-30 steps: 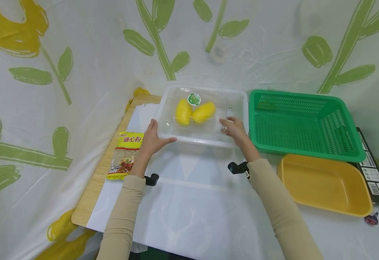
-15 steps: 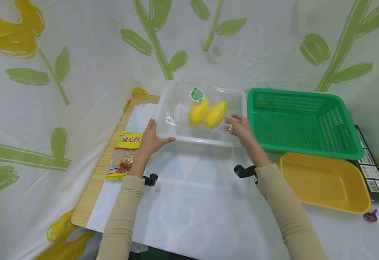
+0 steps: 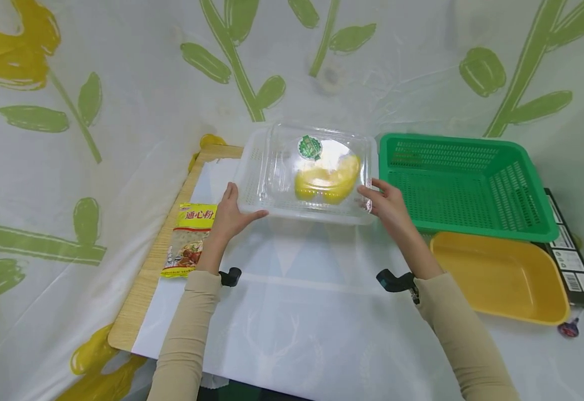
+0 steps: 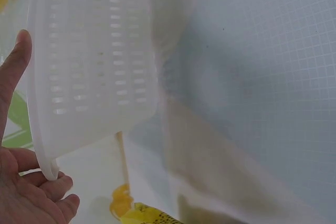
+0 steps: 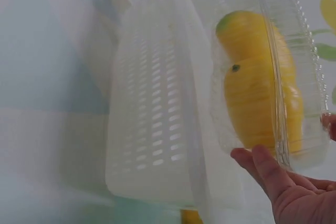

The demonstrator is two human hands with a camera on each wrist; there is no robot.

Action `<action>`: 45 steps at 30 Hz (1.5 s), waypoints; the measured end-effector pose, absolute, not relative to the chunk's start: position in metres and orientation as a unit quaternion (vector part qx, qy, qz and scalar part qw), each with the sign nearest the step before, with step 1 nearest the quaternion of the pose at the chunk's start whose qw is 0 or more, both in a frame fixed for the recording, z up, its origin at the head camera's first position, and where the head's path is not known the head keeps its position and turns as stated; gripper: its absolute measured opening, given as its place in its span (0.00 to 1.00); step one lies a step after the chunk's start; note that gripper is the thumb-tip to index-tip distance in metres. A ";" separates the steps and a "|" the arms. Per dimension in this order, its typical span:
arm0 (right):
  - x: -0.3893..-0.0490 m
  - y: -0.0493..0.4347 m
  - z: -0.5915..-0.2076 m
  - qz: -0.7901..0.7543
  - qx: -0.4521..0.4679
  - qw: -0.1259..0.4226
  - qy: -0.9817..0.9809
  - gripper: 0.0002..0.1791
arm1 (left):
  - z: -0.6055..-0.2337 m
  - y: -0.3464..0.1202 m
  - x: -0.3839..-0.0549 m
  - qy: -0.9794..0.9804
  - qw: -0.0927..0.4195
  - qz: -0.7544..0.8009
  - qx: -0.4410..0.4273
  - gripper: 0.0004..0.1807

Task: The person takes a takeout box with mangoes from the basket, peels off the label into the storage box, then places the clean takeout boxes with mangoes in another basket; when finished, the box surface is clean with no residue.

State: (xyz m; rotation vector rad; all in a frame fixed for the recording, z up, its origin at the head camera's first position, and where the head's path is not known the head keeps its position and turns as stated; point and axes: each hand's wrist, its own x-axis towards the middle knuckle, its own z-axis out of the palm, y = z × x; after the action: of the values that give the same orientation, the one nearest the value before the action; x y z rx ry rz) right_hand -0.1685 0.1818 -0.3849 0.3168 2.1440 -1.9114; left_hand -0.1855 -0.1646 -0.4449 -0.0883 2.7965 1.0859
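Note:
My left hand (image 3: 232,216) holds the near left corner of a white perforated basket (image 3: 253,167), which stands at the back of the table. In the left wrist view its fingers (image 4: 55,187) curl under the basket's rim. A clear plastic clamshell box (image 3: 317,164) with a round green sticker sits above the basket, tilted. Two yellow mangoes (image 5: 257,85) lie inside the box, one with a greenish end. At the box's right end, my right hand (image 3: 389,207) pinches its edge between thumb and fingers, seen close in the right wrist view.
Right of the white basket stands a green basket (image 3: 542,206), with a yellow tub (image 3: 497,278) in front of it. Behind them lies a black-and-white box (image 3: 577,273). A yellow pasta bag (image 3: 189,239) lies beside my left wrist, near the table's wooden left edge (image 3: 141,289).
My right hand has moved rightward with the clear box of mangoes, which has shifted right and tilted up over the basket. My left hand keeps its grip on the basket.

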 end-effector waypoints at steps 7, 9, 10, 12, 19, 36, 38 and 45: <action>-0.142 0.190 -0.390 -0.640 0.095 0.126 0.752 0.39 | -0.447 -0.169 -0.183 0.938 0.075 0.338 -0.034 0.63; -0.134 0.193 -0.391 -0.633 0.089 0.122 0.760 0.39 | -0.448 -0.170 -0.183 0.939 0.073 0.335 -0.033 0.62; -0.131 0.194 -0.392 -0.629 0.087 0.122 0.763 0.39 | -0.448 -0.170 -0.183 0.939 0.073 0.335 -0.034 0.62; -0.124 0.196 -0.392 -0.623 0.084 0.124 0.767 0.41 | -0.449 -0.170 -0.183 0.939 0.073 0.335 -0.036 0.63; -0.100 0.202 -0.393 -0.623 0.078 0.125 0.768 0.38 | -0.448 -0.168 -0.184 0.937 0.077 0.339 -0.033 0.63; -0.023 0.212 -0.421 -0.594 0.041 0.086 0.799 0.31 | -0.447 -0.164 -0.185 0.933 0.074 0.349 -0.036 0.68; -0.015 0.212 -0.423 -0.581 0.044 0.081 0.808 0.31 | -0.448 -0.164 -0.186 0.934 0.071 0.350 -0.033 0.69; 0.003 0.214 -0.429 -0.571 0.058 0.088 0.814 0.30 | -0.450 -0.165 -0.188 0.934 0.067 0.351 -0.027 0.69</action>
State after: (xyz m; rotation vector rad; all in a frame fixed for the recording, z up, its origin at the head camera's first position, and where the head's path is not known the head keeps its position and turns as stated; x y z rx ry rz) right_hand 0.0026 0.2144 -0.4288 0.1730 2.4224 -1.7008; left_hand -0.1877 -0.1647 -0.4504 -0.0805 2.8152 1.0570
